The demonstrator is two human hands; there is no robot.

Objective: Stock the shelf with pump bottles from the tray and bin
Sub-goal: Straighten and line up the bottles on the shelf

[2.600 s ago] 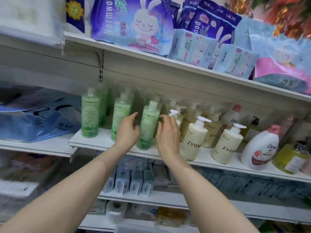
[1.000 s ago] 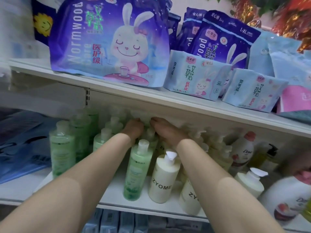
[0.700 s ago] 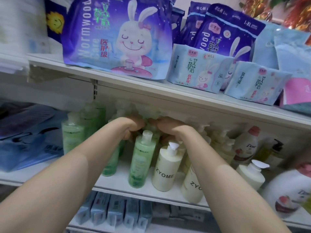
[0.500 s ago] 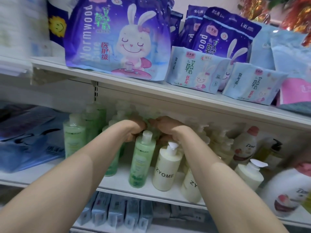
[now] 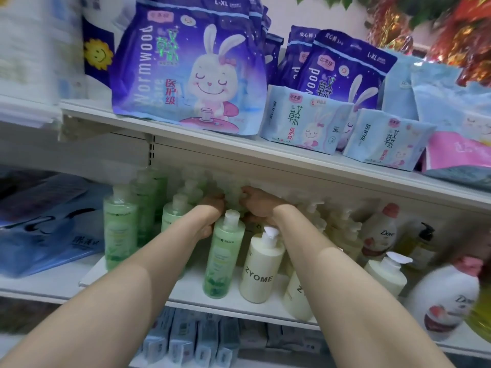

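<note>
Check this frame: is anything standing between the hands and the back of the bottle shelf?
Yes. The front green bottle and the cream ZYOME bottle stand at the shelf edge; the left hand and right hand reach over and past them into the rear rows. What they grip there is hidden.

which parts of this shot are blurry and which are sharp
Head view: the purple rabbit pack and the ZYOME bottle read sharp; the left edge, the Dove bottle at right and the back-row bottles round both hands are smeared; wide-angle bends the shelves.

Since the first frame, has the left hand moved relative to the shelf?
Yes. The left hand went from the shelf's front edge deeper in, toward the back row.
</note>
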